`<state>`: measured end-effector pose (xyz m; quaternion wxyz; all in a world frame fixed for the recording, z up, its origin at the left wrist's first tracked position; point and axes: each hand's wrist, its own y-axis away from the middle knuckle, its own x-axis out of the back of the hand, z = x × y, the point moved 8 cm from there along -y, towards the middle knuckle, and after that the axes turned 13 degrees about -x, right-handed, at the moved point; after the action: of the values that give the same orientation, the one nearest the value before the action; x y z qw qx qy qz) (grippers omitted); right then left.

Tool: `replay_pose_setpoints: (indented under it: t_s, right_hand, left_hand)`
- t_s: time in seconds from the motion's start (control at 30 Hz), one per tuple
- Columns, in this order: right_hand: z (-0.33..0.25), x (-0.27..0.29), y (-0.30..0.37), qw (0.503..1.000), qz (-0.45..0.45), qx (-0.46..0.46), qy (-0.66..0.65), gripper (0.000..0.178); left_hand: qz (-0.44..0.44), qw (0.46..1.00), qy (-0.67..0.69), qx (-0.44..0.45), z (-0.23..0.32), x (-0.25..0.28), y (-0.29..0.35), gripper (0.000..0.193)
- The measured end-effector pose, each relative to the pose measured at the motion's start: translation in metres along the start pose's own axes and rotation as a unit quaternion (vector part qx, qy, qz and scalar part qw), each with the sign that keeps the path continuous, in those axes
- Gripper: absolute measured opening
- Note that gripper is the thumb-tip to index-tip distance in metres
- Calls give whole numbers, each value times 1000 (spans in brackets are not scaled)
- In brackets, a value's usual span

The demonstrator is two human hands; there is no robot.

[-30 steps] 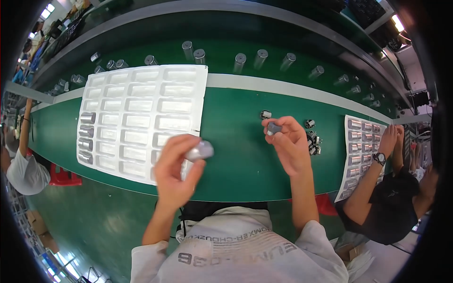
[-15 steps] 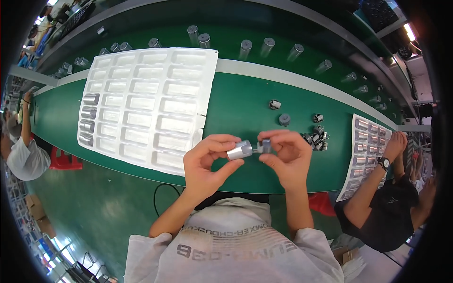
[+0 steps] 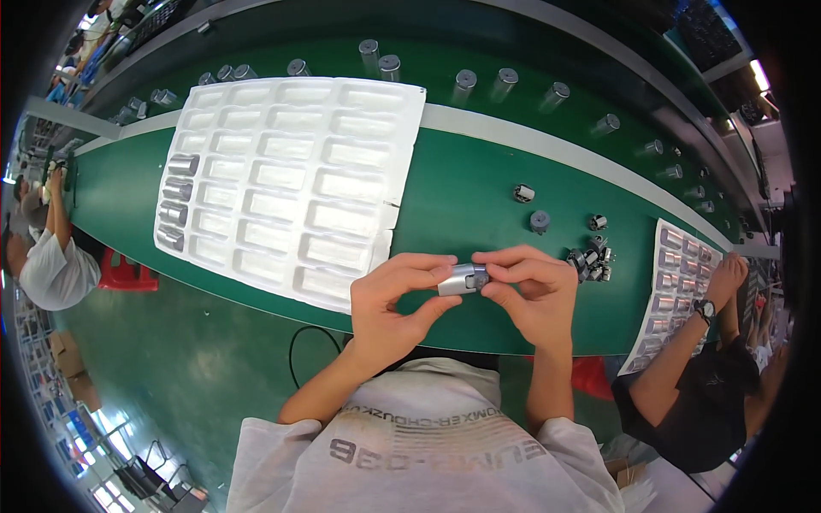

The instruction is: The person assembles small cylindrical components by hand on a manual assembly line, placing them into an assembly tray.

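Above the near edge of the green bench, my left hand [image 3: 393, 295] grips a silver metal cylinder [image 3: 453, 282] between thumb and fingers. Pinched at its right end by my right hand [image 3: 540, 295] is a small dark part [image 3: 481, 276], now up against the cylinder's mouth and partly inside it. My fingertips hide some of the joint. To the right lie a pile of small dark-and-metal parts [image 3: 592, 259], a round grey part [image 3: 539, 221] and two more loose pieces, one a metal-sided part [image 3: 523, 193].
A white compartment tray [image 3: 353, 154] lies left, with several silver cylinders [image 3: 177, 189] in its left column. More cylinders [image 3: 505, 84] stand along the back behind a pale rail [image 3: 505, 128]. At right, a co-worker's arm [image 3: 684, 342] reaches over another filled tray [image 3: 647, 327]; another person sits far left.
The dark part, held apart from the cylinder before, has come together with its open end. Both hands have drawn closer to each other. The whole view has shifted slightly.
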<state>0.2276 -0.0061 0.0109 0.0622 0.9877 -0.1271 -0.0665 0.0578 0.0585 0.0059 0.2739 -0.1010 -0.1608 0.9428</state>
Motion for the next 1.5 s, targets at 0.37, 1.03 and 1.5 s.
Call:
replay_pose_setpoints:
  t_s: [0.37,1.03,1.5]
  right_hand:
    - [10,4,4,996,26,12,-79,15]
    - [-33,12,-53,944,115,92,295,21]
    - [-40,97,-204,782,229,179,552,20]
  left_hand:
    - [12,984,-132,-115,28,-2,-7,31]
    - [-30,909,-400,-115,25,66,-2,42]
    - [-23,864,-502,-16,23,80,17,31]
